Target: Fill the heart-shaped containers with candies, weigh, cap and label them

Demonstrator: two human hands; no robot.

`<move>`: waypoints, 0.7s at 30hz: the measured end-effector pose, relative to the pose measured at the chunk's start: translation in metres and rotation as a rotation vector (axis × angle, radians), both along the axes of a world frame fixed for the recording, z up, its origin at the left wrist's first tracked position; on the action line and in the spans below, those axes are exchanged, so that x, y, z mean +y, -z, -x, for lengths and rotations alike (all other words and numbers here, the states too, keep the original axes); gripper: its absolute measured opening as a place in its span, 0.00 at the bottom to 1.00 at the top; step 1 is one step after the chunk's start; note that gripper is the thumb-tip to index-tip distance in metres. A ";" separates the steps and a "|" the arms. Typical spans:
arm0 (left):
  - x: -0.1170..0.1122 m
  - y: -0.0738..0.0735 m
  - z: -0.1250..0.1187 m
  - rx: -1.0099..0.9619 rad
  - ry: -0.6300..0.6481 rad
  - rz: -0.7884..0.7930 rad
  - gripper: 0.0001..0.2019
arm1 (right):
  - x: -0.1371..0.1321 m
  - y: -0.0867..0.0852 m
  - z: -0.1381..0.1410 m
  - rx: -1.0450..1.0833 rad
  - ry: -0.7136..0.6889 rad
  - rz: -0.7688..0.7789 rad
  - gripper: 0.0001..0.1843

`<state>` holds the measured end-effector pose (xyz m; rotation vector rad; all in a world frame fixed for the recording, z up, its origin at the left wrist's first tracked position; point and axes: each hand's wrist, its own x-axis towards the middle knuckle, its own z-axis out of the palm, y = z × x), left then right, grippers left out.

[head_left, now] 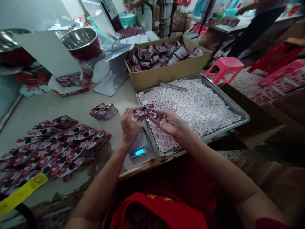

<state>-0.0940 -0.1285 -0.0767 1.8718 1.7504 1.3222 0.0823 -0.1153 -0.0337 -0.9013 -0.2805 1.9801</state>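
My left hand is closed around a small red-and-white printed packet, held above the scale with its dark round opening facing up. My right hand is beside the packet's right end, palm partly turned up and fingers stretched out. Its fingertips reach the packet's edge; a small pale bit shows near them, too small to name. Under my right hand lies a metal tray of small white-pink pieces that look like candies. A digital scale with a lit blue display sits below my left hand.
Several similar packets stand in rows at left, with a few more packets nearer my hands. A cardboard box of packets is behind the tray. A metal bar lies on the candies. Pink stools and other people are beyond.
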 end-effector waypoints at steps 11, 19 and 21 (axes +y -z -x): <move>-0.042 0.000 0.066 -0.461 -0.197 0.228 0.19 | 0.018 -0.006 -0.011 -0.343 -0.195 -0.237 0.09; -0.138 -0.028 0.112 0.044 -0.228 0.245 0.18 | 0.016 -0.023 0.069 -0.457 -0.546 -0.560 0.24; -0.162 -0.014 0.122 0.091 -0.254 0.229 0.17 | 0.015 -0.024 0.086 -0.491 -0.595 -0.592 0.27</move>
